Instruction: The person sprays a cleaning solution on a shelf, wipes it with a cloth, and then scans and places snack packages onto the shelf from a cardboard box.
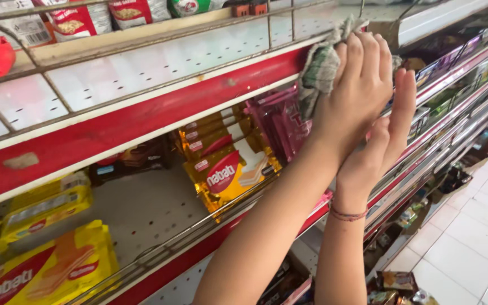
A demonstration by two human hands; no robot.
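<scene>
My left hand (pixel 360 82) presses a crumpled green-and-white checked cloth (pixel 318 70) against the front edge of a white perforated shelf (pixel 159 62) with a red front strip (pixel 142 116). My right hand (pixel 391 127), a thin red bracelet on its wrist, is raised just behind and to the right of the left hand. Its fingers are straight and together, it holds nothing, and it is close to the shelf edge. The left hand partly hides its palm.
Yellow wafer packs (pixel 224 172) and pink packs (pixel 280 121) stand on the shelf below, behind a wire rail (pixel 199 226). More yellow packs (pixel 40 271) lie at lower left. Snack bags (pixel 77 20) sit on top. Shelves run away to the right above a white tiled floor (pixel 475 243).
</scene>
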